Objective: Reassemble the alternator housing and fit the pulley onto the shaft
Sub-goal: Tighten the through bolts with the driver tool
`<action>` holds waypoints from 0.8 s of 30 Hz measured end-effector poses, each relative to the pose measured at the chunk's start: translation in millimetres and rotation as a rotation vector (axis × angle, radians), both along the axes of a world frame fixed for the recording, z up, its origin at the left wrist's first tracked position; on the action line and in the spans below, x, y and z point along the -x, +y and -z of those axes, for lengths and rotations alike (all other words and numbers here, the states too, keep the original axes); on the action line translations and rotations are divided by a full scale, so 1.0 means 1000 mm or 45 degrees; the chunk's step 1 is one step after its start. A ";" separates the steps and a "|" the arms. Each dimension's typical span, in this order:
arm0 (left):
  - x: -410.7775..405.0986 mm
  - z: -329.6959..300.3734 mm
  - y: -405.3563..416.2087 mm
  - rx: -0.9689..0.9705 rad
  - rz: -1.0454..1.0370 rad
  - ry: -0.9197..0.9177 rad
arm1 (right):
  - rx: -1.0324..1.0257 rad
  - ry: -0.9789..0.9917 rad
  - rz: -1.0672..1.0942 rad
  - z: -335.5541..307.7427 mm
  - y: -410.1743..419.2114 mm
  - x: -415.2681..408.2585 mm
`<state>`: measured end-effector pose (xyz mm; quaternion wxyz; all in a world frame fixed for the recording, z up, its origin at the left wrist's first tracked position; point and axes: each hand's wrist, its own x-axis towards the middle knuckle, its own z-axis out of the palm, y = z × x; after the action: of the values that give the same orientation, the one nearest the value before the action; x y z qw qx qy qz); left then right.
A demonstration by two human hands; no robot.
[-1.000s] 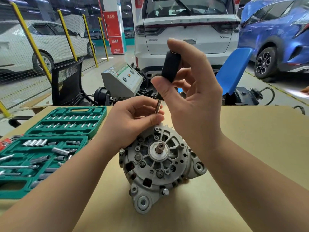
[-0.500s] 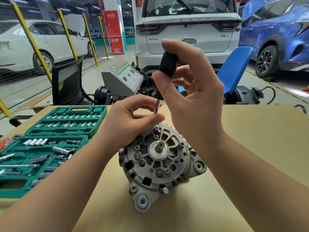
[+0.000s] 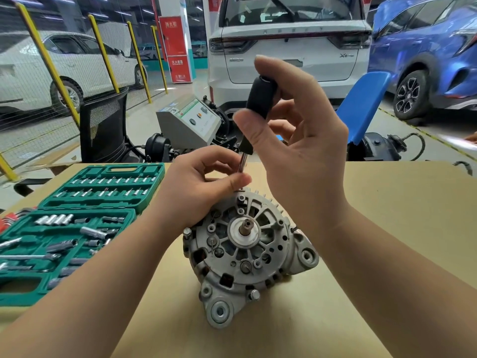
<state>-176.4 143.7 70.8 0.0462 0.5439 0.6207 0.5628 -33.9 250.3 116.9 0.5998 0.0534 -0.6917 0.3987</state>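
The grey alternator (image 3: 247,257) lies on the tan table (image 3: 387,228) with its bare shaft (image 3: 245,226) pointing up; no pulley is in view. A black-handled screwdriver (image 3: 259,99) stands upright over the housing's far rim. My right hand (image 3: 302,140) grips the handle between thumb and fingers. My left hand (image 3: 204,187) rests on the housing's upper left and pinches the metal shank just above a bolt at the rim. The driver's tip is hidden behind my left fingers.
An open green socket set (image 3: 74,226) with several sockets and bits lies on the table's left. Behind the table stand a black mesh chair (image 3: 103,127), a grey test machine (image 3: 191,122), a blue chair back (image 3: 366,107) and parked cars.
My right fingers have shifted around the handle, which leans slightly differently. The left hand and the alternator stay where they were.
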 end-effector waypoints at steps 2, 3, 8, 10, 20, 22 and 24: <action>0.001 0.000 0.001 -0.017 -0.039 0.014 | -0.025 0.015 -0.032 0.002 0.000 0.000; 0.001 0.000 0.001 -0.018 -0.036 0.014 | -0.040 0.013 -0.076 0.003 0.000 0.000; 0.000 0.000 -0.001 -0.005 0.031 0.059 | -0.064 -0.028 -0.079 0.003 -0.001 -0.001; -0.001 0.001 -0.002 -0.024 0.057 0.031 | -0.032 -0.039 -0.022 0.002 -0.001 0.000; 0.001 0.000 0.000 -0.002 0.038 0.009 | -0.049 -0.024 -0.104 0.004 0.000 -0.002; 0.000 0.000 -0.001 0.003 0.042 0.057 | -0.046 -0.032 -0.045 0.003 -0.001 -0.001; -0.001 0.000 -0.001 -0.009 0.063 0.043 | -0.021 -0.034 -0.009 0.002 -0.001 0.001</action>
<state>-175.0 142.7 70.8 0.0476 0.5688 0.6056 0.5544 -34.4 249.2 114.9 0.5885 0.0555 -0.7027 0.3960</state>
